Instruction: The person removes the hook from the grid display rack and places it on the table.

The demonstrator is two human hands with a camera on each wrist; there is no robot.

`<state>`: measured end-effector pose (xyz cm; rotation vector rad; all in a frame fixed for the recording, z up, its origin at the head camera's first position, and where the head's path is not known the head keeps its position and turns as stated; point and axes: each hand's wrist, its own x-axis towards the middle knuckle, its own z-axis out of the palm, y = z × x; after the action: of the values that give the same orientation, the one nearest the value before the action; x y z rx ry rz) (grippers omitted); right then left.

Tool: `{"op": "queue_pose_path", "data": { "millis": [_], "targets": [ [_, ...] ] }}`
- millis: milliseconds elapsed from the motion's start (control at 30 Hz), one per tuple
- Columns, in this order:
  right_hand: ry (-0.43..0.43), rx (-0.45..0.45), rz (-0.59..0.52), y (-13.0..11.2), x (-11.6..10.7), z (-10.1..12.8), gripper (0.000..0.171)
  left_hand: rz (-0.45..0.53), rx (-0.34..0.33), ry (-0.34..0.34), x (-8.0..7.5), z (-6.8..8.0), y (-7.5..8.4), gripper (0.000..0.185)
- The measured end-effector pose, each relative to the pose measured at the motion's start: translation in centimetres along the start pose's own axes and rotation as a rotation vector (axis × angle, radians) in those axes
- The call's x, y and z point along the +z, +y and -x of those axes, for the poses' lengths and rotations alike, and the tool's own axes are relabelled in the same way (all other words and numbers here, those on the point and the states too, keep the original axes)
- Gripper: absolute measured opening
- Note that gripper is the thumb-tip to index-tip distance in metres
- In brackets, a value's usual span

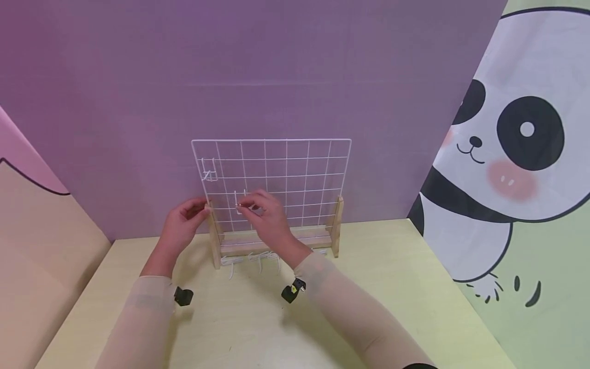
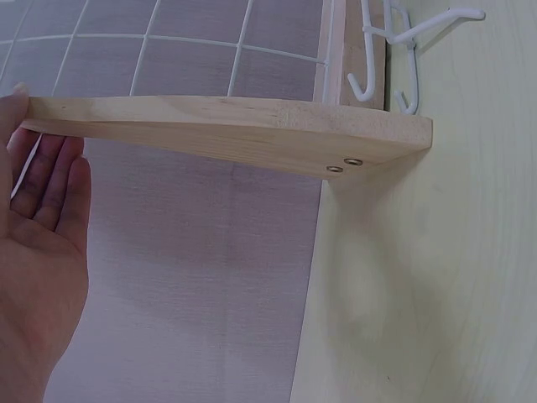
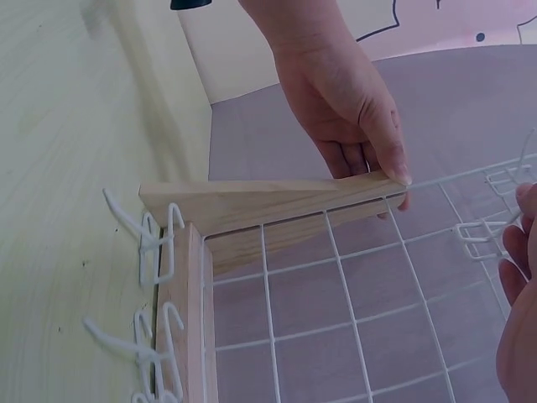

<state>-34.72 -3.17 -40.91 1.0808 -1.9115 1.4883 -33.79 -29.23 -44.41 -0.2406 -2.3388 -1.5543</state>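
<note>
R grip (image 1: 269, 218) pinched narrow on a white hook (image 1: 237, 205), at the wire grid's (image 1: 276, 139) L side. L grip (image 1: 182, 225) holds top of the wooden upright (image 3: 277, 200), thumb vs. fingers. Another hook (image 1: 209, 176) hangs upper L; spare hooks (image 1: 232, 261) on desk (image 1: 230, 328) at its foot. Step: prob. seating this hook; can't tell if prongs are caught. Next move prob. needs both prongs over wire b4 release, L steadying.

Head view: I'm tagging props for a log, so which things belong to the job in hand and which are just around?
Seem to belong:
- wire grid
- wooden stand
- held hook
- hung hook
- hooks along the stand's base

Just around:
- panda print
- purple backdrop
- wrist cameras
</note>
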Motion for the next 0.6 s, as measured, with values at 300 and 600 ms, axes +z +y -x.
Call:
{"op": "queue_pose_path", "data": {
  "millis": [300,600],
  "targets": [
    [-0.075,0.041,0.075,0.1,-2.3,1.2,0.007,-0.016,-0.044,-0.010,0.0,0.0,-0.1,0.043],
    [-0.130,-0.005,0.093,1.0,-4.0,2.2,0.008,-0.001,-0.040,-0.004,-0.1,-0.1,-0.4,0.043]
  ]
}}
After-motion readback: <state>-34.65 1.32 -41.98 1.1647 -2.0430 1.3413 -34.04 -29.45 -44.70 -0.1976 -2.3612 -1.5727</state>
